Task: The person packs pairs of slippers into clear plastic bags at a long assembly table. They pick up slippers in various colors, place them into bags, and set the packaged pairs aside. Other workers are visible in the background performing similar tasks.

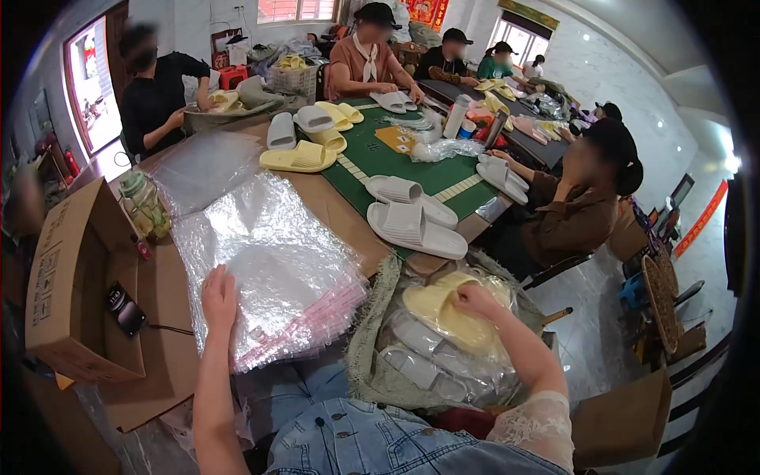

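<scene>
My left hand (218, 299) rests with fingers stretched out on the left edge of a stack of clear plastic bags (265, 229) with pink strips along their near edge. To the right, my right hand (477, 302) is closed on a pair of pale yellow slippers (443, 313) over an open woven sack (370, 348). Clear plastic shows around the yellow pair. Below it in the sack lie grey slippers in clear bags (423, 366). Two light grey slippers (416, 226) sit on the green table mat (360, 162) ahead.
Yellow slippers (297, 158) and grey ones stand at the mat's far left. A cardboard box (79, 277), phone (127, 309) and glass jar (142, 204) are at my left. A co-worker (574, 198) sits at the right; several others work around the tables.
</scene>
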`<action>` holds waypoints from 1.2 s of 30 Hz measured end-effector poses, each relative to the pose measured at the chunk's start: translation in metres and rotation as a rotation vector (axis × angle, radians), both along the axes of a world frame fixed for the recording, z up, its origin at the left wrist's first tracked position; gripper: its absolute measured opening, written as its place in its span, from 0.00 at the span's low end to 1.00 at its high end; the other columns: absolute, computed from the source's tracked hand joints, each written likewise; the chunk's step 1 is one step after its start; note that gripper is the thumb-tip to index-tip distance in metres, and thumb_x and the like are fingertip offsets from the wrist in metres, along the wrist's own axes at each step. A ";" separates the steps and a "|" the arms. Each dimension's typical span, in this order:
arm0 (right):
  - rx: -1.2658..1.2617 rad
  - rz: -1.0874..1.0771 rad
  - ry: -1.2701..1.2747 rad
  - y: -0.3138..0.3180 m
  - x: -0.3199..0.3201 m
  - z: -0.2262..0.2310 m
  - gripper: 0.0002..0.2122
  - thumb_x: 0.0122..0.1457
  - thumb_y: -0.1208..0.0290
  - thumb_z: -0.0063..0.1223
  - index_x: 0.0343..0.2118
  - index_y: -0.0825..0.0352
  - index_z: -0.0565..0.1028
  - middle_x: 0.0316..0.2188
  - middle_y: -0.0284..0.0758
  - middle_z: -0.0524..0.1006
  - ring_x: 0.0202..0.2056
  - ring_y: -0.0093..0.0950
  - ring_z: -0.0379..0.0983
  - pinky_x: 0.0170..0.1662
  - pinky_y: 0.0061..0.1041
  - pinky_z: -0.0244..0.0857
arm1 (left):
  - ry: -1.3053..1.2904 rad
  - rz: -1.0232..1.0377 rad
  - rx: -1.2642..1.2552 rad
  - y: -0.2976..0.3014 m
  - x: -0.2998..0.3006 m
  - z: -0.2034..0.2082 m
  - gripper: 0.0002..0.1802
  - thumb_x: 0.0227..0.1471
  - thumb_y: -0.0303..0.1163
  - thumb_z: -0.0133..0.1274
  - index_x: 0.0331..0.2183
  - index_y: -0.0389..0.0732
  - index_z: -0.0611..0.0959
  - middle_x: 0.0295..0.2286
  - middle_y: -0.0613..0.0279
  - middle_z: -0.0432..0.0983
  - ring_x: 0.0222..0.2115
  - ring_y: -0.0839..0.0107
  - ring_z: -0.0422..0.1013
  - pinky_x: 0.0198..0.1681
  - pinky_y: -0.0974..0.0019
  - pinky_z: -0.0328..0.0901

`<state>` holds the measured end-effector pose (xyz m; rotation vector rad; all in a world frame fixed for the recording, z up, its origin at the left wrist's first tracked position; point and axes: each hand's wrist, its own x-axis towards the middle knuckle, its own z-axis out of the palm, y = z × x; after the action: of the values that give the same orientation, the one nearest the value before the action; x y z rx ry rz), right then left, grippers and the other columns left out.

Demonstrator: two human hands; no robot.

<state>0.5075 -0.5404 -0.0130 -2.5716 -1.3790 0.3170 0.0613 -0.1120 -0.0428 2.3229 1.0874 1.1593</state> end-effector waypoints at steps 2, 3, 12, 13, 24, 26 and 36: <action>0.056 -0.050 0.033 0.034 0.000 -0.023 0.15 0.53 0.58 0.54 0.32 0.68 0.77 0.28 0.47 0.78 0.31 0.46 0.76 0.36 0.42 0.68 | -0.002 -0.002 -0.005 0.002 -0.002 -0.001 0.20 0.61 0.35 0.49 0.50 0.32 0.79 0.49 0.43 0.75 0.52 0.48 0.69 0.59 0.55 0.60; 0.082 -0.074 0.048 0.047 0.001 -0.031 0.16 0.54 0.58 0.54 0.34 0.68 0.77 0.28 0.48 0.79 0.32 0.47 0.76 0.36 0.42 0.68 | -0.005 -0.003 -0.010 0.002 -0.002 -0.002 0.20 0.61 0.35 0.50 0.50 0.32 0.79 0.49 0.43 0.75 0.52 0.48 0.69 0.59 0.55 0.60; -0.025 0.046 -0.073 0.054 0.014 -0.025 0.17 0.56 0.57 0.53 0.36 0.68 0.78 0.31 0.49 0.80 0.35 0.49 0.77 0.38 0.45 0.70 | -0.045 0.006 -0.012 -0.004 0.000 -0.001 0.20 0.58 0.36 0.53 0.48 0.34 0.80 0.48 0.45 0.76 0.51 0.48 0.69 0.58 0.52 0.60; -0.081 0.027 -0.111 0.050 0.015 -0.007 0.16 0.56 0.57 0.52 0.34 0.68 0.78 0.30 0.48 0.80 0.34 0.48 0.77 0.38 0.45 0.70 | -0.047 -0.001 -0.010 -0.004 0.001 0.000 0.20 0.58 0.36 0.53 0.48 0.35 0.80 0.48 0.46 0.76 0.51 0.48 0.69 0.58 0.52 0.60; 0.312 0.018 -0.421 0.178 0.074 0.043 0.24 0.50 0.67 0.60 0.52 0.66 0.72 0.46 0.43 0.77 0.48 0.45 0.73 0.52 0.39 0.68 | -0.122 -0.001 0.015 -0.007 0.002 0.003 0.18 0.54 0.35 0.56 0.44 0.34 0.82 0.44 0.45 0.78 0.48 0.47 0.71 0.55 0.51 0.63; 0.174 -0.044 -0.268 0.215 0.094 0.030 0.33 0.50 0.67 0.60 0.60 0.69 0.63 0.51 0.50 0.73 0.52 0.48 0.70 0.56 0.40 0.65 | -0.128 0.013 0.042 -0.007 0.004 0.005 0.18 0.53 0.35 0.57 0.43 0.34 0.82 0.43 0.45 0.78 0.47 0.46 0.71 0.54 0.51 0.63; 0.330 -0.063 -0.234 0.286 0.050 0.002 0.13 0.50 0.72 0.55 0.39 0.68 0.73 0.40 0.45 0.75 0.46 0.49 0.71 0.49 0.46 0.66 | -0.117 0.009 0.052 -0.009 0.003 0.009 0.18 0.51 0.34 0.58 0.42 0.34 0.83 0.44 0.46 0.79 0.48 0.47 0.72 0.55 0.51 0.64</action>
<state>0.5574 -0.2548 -0.0110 -2.4234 -1.2904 -0.2135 0.0639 -0.1214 -0.0334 2.2591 1.0386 1.3234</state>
